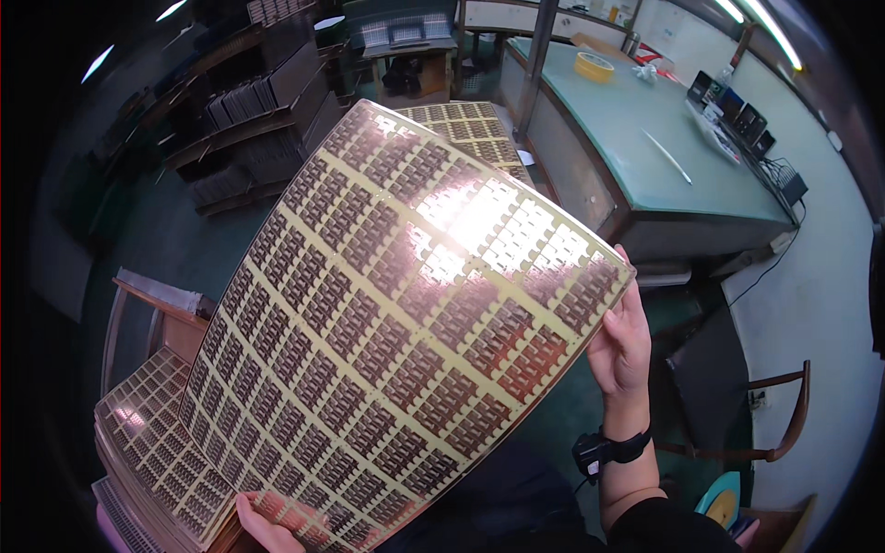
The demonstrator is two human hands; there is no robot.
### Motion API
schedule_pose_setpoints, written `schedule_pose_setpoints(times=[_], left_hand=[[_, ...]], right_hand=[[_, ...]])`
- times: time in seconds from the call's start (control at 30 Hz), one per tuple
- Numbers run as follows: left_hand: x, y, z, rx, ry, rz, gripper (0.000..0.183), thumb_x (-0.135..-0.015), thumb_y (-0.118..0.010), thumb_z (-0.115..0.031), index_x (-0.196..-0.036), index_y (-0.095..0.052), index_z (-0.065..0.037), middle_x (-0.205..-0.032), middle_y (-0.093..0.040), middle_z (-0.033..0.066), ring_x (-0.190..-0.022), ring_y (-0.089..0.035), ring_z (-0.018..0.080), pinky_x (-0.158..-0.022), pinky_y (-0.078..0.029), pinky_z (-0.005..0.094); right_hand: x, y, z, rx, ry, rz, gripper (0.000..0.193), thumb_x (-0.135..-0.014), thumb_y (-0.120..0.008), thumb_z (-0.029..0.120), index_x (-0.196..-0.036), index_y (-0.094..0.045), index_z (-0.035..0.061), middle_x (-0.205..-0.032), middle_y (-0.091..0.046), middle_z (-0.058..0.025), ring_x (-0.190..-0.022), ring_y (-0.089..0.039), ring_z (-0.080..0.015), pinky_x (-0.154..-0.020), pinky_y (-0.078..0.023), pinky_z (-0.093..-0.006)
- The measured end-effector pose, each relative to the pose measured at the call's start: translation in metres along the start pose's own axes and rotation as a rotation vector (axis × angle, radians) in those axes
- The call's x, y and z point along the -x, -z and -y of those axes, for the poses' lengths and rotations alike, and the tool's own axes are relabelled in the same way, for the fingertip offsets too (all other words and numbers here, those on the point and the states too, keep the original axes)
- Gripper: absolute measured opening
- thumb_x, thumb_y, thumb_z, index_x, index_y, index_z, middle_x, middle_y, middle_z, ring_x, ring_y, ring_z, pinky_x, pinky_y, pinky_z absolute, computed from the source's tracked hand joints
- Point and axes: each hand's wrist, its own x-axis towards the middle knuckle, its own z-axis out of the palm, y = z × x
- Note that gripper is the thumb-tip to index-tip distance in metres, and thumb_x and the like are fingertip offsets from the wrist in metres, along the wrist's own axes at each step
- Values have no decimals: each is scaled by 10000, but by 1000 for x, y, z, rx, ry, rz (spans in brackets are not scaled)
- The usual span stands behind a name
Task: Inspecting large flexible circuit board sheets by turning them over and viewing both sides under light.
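A large thin yellow sheet [396, 304] covered in a grid of small brown circuit patterns fills the middle of the view, tilted and slightly bowed, with glare on its upper part. My right hand [622, 341] grips its right edge; a black watch sits on that wrist. My left hand [267, 527] holds the sheet's bottom edge, mostly hidden beneath it. A stack of like sheets [152, 442] lies below at the lower left.
Another patterned sheet [466, 124] lies beyond the held one. A green-topped workbench [645, 157] at the upper right carries a roll of tape [595, 66] and dark devices. Dark racks of panels [249, 101] stand at the upper left. A wooden chair [774, 415] is at right.
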Motion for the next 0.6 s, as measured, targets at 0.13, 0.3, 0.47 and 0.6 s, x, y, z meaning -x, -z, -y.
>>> schedule_pose_setpoints(times=[0.13, 0.3, 0.47, 0.6], left_hand=[[-3, -2, 8, 52, -9, -19, 245, -904, -424, -252, -740, -471, -76, -734, -494, 31, -675, -501, 137, -651, -439, 285], [-29, 1, 27, 235, 33, -89, 379, -912, -427, -398, -920, -511, -28, -883, -539, 54, -802, -544, 167, -737, -460, 309], [-27, -16, 13, 167, 33, -224, 416, -916, -420, -397, -1044, -512, -13, -951, -532, 60, -860, -537, 173, -768, -457, 333], [-12, -25, -2, 91, -7, -162, 346, -930, -413, -283, -1045, -532, 21, -1022, -533, 102, -933, -482, 198, -835, -399, 324]], right_hand=[[-3, 5, -1, 19, 50, -7, 652, -804, -480, 27, -1365, -151, -15, -1348, -330, -150, -1219, -378, -228, -1009, -326, -354], [-12, 35, -1, 36, -8, -99, 480, -873, -456, 143, -1277, -327, -80, -1174, -508, -181, -1048, -532, -204, -905, -424, -309], [-32, 60, 16, 580, -192, -54, 373, -872, -529, 221, -1091, -547, -80, -939, -625, -100, -843, -574, -108, -758, -441, -220], [-38, 60, 24, 748, -215, 33, 290, -833, -571, 128, -1044, -576, -70, -909, -626, -75, -811, -568, -95, -738, -437, -213]])
